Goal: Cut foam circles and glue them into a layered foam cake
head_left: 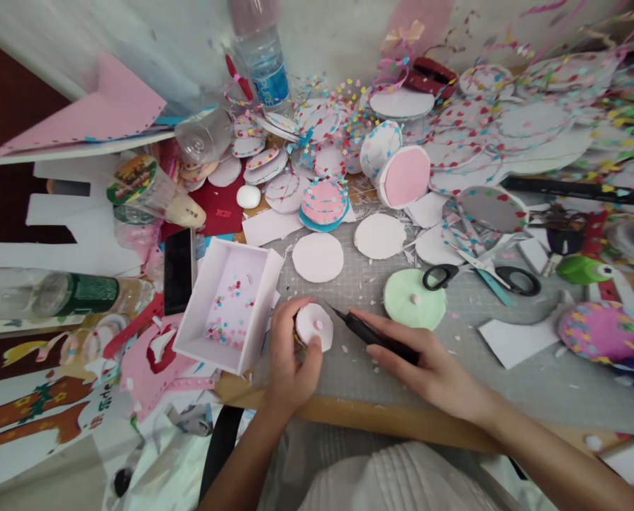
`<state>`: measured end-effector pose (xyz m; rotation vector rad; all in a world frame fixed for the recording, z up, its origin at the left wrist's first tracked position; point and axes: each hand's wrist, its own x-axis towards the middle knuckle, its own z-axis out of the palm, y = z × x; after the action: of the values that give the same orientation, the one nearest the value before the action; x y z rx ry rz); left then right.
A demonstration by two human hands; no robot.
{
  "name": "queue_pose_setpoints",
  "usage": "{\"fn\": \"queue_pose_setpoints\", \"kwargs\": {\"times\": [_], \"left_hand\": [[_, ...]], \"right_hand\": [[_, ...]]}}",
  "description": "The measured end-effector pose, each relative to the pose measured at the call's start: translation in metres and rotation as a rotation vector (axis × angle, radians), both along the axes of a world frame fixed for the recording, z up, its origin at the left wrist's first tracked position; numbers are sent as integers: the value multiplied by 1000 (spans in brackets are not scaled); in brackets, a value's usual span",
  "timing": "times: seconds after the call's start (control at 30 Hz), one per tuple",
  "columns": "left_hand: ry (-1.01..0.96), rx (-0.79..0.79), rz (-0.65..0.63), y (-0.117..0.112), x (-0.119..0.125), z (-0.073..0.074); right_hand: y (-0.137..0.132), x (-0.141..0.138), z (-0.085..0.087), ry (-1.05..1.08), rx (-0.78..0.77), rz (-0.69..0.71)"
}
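Observation:
Between the thumb and fingers of my left hand (290,362) is a small round white paper disc (313,325) with a pinkish knob at its middle; a coloured edge shows at its left side. My right hand (418,358) grips a black craft knife (375,333), its thin blade pointing left toward the disc, apart from it. Beyond my hands lie a plain white paper oval (318,257) and a second white oval (379,236). A pale green disc (415,312) with a small knob is nearest my right hand, and black-handled scissors (481,270) overlap its edge.
Left of my hands stands a white open box (226,305) holding small confetti pieces. A dark phone (179,270) lies beside it. Decorated discs (325,202) crowd the back, with a water bottle (264,64) behind. Paper scraps are scattered on the grey cutting mat (359,383).

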<state>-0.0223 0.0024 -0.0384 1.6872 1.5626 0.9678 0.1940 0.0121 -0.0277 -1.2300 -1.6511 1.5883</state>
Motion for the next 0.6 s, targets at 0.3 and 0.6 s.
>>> {"fn": "queue_pose_setpoints", "kwargs": {"times": [0.3, 0.6], "left_hand": [[1, -21, -5, 0, 3, 0], [109, 80, -34, 5, 6, 0]], "right_hand": [[0, -1, -4, 2, -7, 9], [0, 0, -2, -3, -18, 24]]}}
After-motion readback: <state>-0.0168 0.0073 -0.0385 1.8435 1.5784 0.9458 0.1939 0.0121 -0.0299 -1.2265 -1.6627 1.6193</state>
